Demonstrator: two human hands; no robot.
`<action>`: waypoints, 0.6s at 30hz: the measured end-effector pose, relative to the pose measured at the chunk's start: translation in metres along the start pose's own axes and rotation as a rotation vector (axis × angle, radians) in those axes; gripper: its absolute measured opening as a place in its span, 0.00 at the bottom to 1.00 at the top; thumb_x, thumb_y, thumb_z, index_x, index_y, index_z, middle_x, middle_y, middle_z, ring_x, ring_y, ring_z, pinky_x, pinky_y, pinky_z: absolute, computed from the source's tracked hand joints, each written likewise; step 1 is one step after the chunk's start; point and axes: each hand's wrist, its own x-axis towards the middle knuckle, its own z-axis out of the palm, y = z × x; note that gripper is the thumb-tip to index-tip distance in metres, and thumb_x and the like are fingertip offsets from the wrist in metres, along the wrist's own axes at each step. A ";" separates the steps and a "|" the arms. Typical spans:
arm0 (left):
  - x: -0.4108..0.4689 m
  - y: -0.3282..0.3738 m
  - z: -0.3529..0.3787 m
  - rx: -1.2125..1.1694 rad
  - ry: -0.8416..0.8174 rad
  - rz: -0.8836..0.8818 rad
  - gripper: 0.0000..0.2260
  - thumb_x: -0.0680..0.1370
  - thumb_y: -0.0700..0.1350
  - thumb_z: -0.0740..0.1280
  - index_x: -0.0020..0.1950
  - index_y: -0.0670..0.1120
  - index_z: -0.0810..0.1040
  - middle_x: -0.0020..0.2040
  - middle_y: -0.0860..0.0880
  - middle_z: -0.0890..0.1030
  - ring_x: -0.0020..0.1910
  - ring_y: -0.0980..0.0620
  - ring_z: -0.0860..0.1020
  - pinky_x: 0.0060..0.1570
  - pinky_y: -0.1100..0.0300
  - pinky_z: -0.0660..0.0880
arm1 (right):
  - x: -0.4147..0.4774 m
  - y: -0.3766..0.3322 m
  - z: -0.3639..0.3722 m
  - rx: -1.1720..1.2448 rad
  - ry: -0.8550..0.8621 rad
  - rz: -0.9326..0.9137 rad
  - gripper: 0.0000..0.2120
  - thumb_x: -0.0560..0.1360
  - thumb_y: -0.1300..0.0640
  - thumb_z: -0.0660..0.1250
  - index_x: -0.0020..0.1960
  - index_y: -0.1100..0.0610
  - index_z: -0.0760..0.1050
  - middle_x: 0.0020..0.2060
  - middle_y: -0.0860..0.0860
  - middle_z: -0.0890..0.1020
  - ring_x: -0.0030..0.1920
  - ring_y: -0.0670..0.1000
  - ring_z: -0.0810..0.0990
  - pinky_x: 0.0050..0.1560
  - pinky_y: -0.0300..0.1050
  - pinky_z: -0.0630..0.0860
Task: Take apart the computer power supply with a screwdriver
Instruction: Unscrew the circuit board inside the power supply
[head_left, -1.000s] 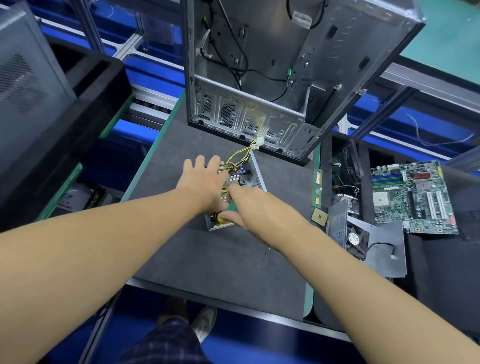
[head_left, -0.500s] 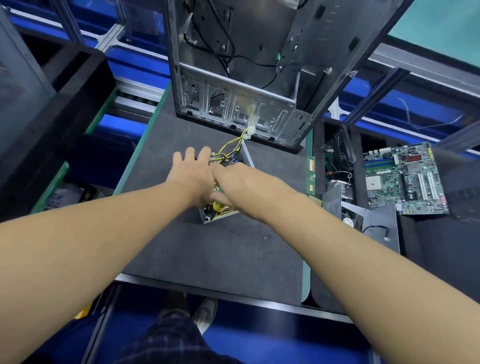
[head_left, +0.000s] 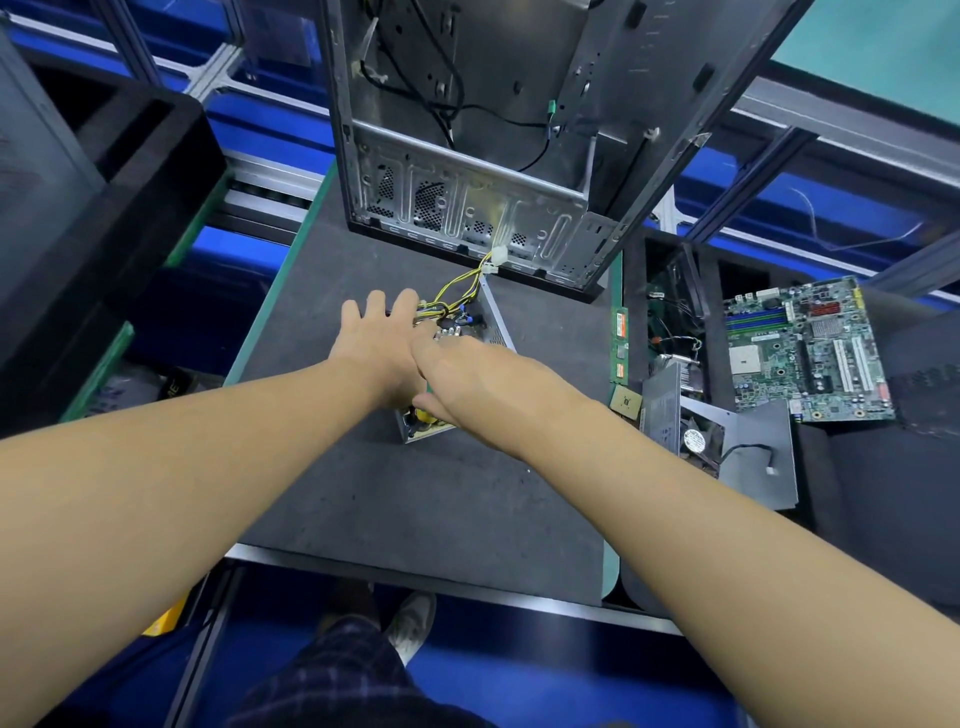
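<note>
Grey mat (head_left: 415, 509), power supply (head_left: 496, 325) beneath left hand (head_left: 374, 353), right hand (head_left: 483, 384)

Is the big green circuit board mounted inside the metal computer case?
No, the circuit board lies flat off to the right, apart from the computer case.

Open metal power supply (head_left: 494, 325), lid off, lying flat on the surface (head_left: 441, 509) under the left hand (head_left: 374, 353) and right hand (head_left: 467, 379), mostly covered by them. Perforated grey wall showing just beyond the right hand; yellow part at the corner nearest the wrists. Yellow and black wires (head_left: 457, 288) leading out past the fingertips to a white plug (head_left: 496, 258).
</note>
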 end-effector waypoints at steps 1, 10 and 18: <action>0.000 0.000 0.000 0.003 0.006 -0.002 0.27 0.71 0.56 0.66 0.69 0.53 0.65 0.67 0.46 0.60 0.61 0.40 0.63 0.57 0.46 0.63 | 0.001 0.000 0.000 -0.010 -0.006 -0.003 0.13 0.81 0.54 0.60 0.61 0.62 0.70 0.53 0.59 0.77 0.49 0.60 0.79 0.48 0.56 0.78; -0.001 0.000 0.000 0.011 0.006 -0.003 0.28 0.71 0.57 0.66 0.69 0.52 0.65 0.68 0.46 0.59 0.61 0.41 0.63 0.57 0.47 0.63 | 0.004 0.000 -0.003 0.003 -0.035 -0.043 0.12 0.82 0.56 0.60 0.60 0.64 0.70 0.51 0.59 0.74 0.46 0.56 0.73 0.37 0.48 0.70; -0.002 -0.002 -0.001 0.035 0.008 0.007 0.28 0.71 0.56 0.67 0.70 0.53 0.65 0.68 0.46 0.59 0.61 0.41 0.63 0.57 0.47 0.63 | 0.001 -0.007 -0.006 -0.358 0.019 -0.088 0.18 0.83 0.51 0.55 0.63 0.66 0.68 0.55 0.60 0.76 0.43 0.53 0.71 0.39 0.46 0.72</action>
